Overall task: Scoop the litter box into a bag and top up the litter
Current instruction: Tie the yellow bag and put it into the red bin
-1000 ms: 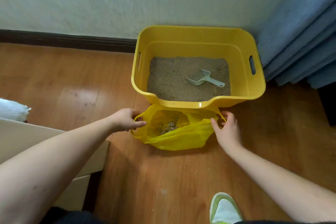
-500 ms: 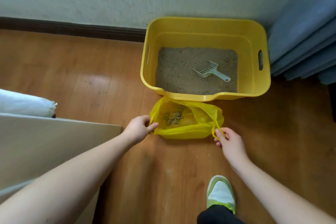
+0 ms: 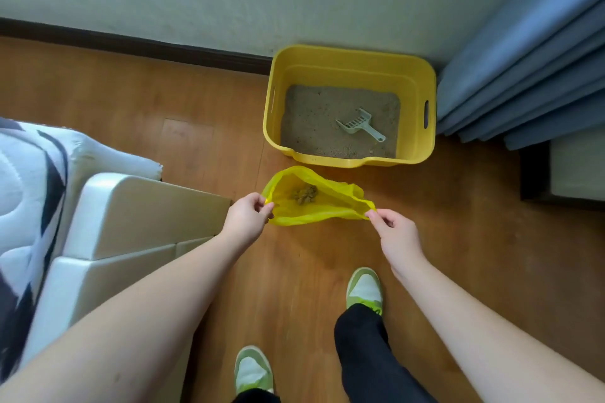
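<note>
A yellow litter box stands on the wooden floor against the wall, with sandy litter inside. A pale slotted scoop lies on the litter. Just in front of the box a yellow plastic bag hangs open between my hands, a clump of scooped waste showing inside. My left hand pinches the bag's left edge. My right hand pinches its right edge.
A white bed frame with patterned bedding fills the left side. Blue curtains hang at the right, beside a dark piece of furniture. My two green shoes stand on the floor below the bag.
The view has risen and pulled back from the box. Both hands have lifted the bag and drawn it away from the box's front edge, still gripping its sides.
</note>
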